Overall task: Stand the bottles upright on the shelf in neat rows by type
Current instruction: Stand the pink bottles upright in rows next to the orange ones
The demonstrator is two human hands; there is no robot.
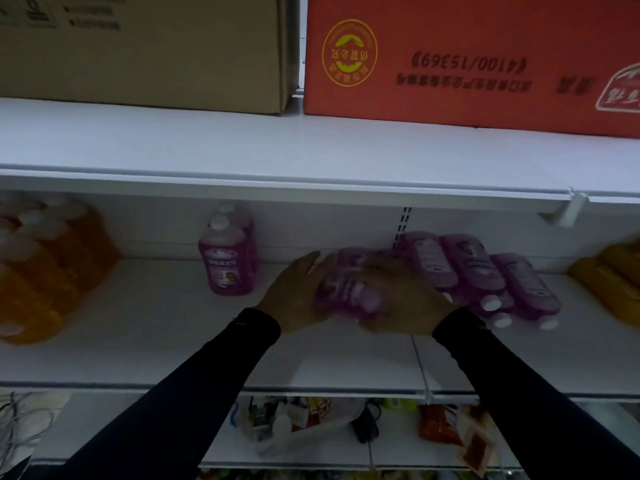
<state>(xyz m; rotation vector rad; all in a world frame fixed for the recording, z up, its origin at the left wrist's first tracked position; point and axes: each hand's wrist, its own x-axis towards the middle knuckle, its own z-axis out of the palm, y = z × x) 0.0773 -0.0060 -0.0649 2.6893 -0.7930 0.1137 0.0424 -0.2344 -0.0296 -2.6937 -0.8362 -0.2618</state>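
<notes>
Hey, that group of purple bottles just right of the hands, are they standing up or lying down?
Lying down. The purple bottles rest on their sides on the shelf, white caps toward the front edge.

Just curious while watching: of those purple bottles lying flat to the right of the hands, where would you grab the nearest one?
Probably by its body just behind the white cap. The lying purple bottle points cap-first toward the shelf's front edge, so come from the front.
</notes>
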